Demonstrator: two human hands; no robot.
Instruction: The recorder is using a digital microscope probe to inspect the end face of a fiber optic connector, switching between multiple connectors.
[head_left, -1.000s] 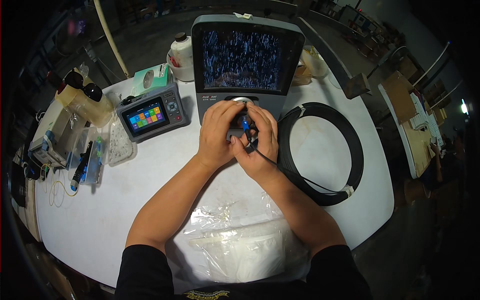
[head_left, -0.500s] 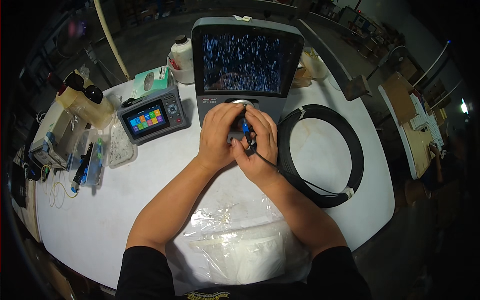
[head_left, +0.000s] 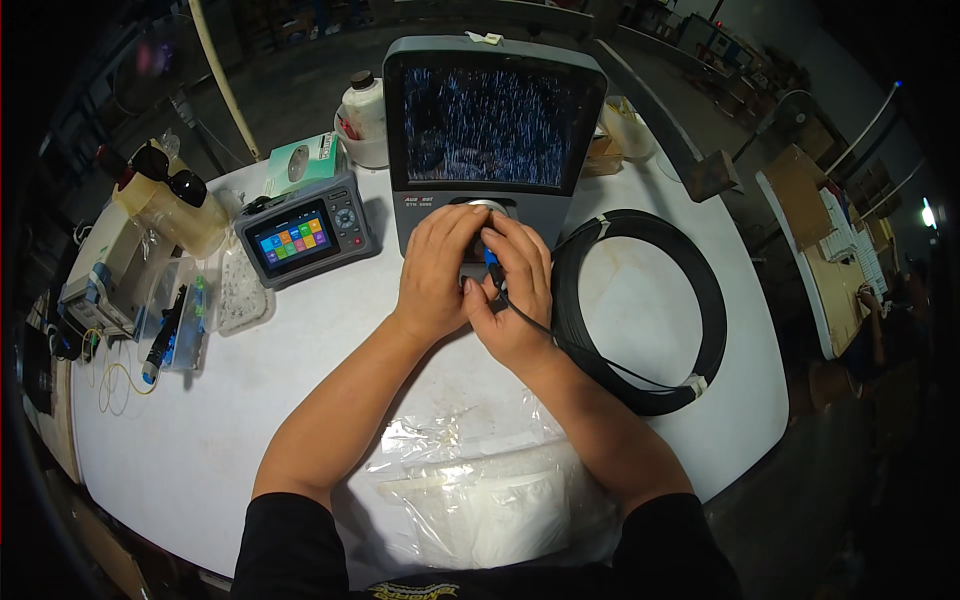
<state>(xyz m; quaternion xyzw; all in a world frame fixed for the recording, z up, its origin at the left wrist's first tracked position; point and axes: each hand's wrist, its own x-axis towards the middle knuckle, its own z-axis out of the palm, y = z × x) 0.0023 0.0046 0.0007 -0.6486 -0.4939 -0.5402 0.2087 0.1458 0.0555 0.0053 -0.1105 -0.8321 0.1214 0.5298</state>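
Both my hands meet at the round silver fitting on the front of a grey fiber inspection scope (head_left: 420, 205) with a screen. My right hand (head_left: 522, 280) is closed on a blue fiber connector (head_left: 490, 257), its fingers over the upper part and the thumb below. From the connector a thin black cable (head_left: 530, 322) runs down to the right into a large black cable coil (head_left: 715, 300). My left hand (head_left: 432, 270) curls around the left side of the fitting; its fingertips are partly hidden. White streaks on dark fill the screen (head_left: 490, 125).
Left of the scope stands a handheld tester (head_left: 305, 240) with a lit colour screen. Beyond it are a green box (head_left: 303, 165) and a white bottle (head_left: 364, 105). A clear tray (head_left: 182, 325) holds a black pen-like tool. Clear plastic bags (head_left: 480, 500) lie between my forearms.
The fingers of my right hand have shifted slightly, covering more of the connector's upper end. The streak pattern on the screen has changed, with darker patches at its left.
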